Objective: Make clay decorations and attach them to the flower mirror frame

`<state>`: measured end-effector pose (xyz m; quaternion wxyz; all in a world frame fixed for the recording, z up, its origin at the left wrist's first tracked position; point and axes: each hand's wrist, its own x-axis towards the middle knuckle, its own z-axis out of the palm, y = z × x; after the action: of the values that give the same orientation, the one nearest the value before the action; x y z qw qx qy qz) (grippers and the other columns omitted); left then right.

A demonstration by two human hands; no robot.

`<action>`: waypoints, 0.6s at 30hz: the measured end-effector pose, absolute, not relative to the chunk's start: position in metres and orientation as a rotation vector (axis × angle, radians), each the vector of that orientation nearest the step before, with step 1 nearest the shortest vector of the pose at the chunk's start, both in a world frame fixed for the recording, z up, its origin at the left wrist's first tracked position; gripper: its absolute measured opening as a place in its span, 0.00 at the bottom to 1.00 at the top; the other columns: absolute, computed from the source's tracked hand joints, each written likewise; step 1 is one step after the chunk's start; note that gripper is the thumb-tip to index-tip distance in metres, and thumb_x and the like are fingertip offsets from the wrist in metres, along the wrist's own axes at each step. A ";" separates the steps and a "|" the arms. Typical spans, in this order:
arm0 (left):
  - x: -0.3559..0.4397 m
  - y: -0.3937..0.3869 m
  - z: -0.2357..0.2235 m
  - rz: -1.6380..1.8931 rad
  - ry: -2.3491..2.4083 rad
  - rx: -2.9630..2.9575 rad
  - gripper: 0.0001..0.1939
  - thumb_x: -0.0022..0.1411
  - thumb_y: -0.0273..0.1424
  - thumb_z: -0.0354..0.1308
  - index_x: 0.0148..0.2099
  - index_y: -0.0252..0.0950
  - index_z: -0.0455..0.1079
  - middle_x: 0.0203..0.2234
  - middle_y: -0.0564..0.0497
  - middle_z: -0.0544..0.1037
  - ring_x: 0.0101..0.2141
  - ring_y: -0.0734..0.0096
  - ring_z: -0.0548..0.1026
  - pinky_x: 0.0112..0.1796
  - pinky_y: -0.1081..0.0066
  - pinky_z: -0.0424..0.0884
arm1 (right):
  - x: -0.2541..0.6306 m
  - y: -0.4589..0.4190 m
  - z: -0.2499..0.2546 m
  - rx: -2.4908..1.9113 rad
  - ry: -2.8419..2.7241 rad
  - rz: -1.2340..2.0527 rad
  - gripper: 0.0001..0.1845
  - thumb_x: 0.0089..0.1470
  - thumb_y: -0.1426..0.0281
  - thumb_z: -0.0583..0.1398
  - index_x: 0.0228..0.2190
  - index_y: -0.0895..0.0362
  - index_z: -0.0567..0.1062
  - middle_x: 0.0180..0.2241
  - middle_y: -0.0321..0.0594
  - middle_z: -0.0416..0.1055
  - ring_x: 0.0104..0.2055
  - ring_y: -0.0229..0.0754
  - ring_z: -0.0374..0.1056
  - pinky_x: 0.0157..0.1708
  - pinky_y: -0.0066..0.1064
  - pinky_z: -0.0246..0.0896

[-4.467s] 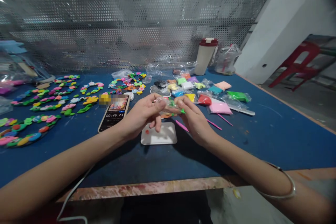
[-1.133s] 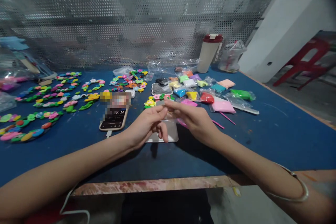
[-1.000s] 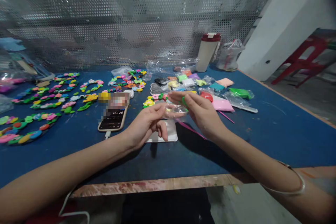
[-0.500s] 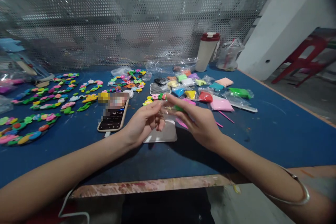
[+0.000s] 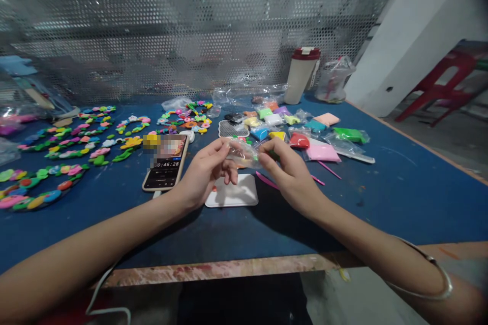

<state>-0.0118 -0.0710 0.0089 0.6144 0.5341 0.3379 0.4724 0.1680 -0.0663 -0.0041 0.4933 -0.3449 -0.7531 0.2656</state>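
Observation:
A clear plastic bag point(image 5: 244, 153) is stretched between my two hands above the table. My left hand point(image 5: 208, 172) pinches its left end between thumb and fingers, the other fingers curled below. My right hand point(image 5: 292, 175) grips the right end, where a bit of green shows by the fingers; how much the bag contains is hidden. Below the hands lies a small white board point(image 5: 238, 194) with a small red-orange piece near its left side. A pink tool point(image 5: 266, 180) lies partly under my right hand. Behind the bag, a colourful decorated piece is mostly covered.
A phone point(image 5: 165, 165) with a running timer lies left of my hands. Colourful flower-covered pieces point(image 5: 41, 188) spread across the left. Bagged clay packets point(image 5: 299, 140) lie behind and right. A tumbler point(image 5: 301, 76) stands by the perforated metal screen point(image 5: 183, 25).
My hands have drawn apart slightly, and the bag now spans visibly between them. My right fingers have curled in from a straighter pose. More of the white board shows.

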 end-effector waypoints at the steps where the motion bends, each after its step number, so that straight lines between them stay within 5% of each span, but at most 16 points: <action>1: -0.011 -0.072 0.009 1.079 0.791 1.234 0.11 0.64 0.38 0.51 0.39 0.34 0.67 0.18 0.55 0.70 0.17 0.80 0.68 0.17 0.82 0.59 | 0.167 -0.067 -0.004 -0.827 -1.852 0.647 0.07 0.59 0.69 0.54 0.28 0.55 0.64 0.28 0.34 0.62 0.31 0.37 0.58 0.32 0.30 0.54; 11: -0.008 -0.074 0.014 0.933 0.877 1.208 0.12 0.55 0.33 0.64 0.29 0.34 0.64 0.12 0.60 0.65 0.13 0.86 0.59 0.16 0.85 0.52 | 0.170 -0.070 -0.001 -0.752 -1.931 0.452 0.08 0.59 0.73 0.54 0.27 0.55 0.62 0.27 0.34 0.60 0.29 0.38 0.57 0.30 0.30 0.52; 18: -0.004 -0.079 0.019 1.037 0.720 1.033 0.12 0.51 0.27 0.66 0.29 0.31 0.64 0.19 0.60 0.66 0.12 0.94 0.53 0.14 0.88 0.49 | 0.169 -0.071 0.001 -0.693 -1.995 0.269 0.09 0.60 0.74 0.52 0.27 0.55 0.60 0.27 0.36 0.59 0.30 0.38 0.57 0.31 0.30 0.51</action>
<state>-0.0039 -0.0788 0.0193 0.6856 0.4610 0.3213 0.4628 0.1691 -0.0709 0.0008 0.4850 -0.2848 -0.8194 0.1103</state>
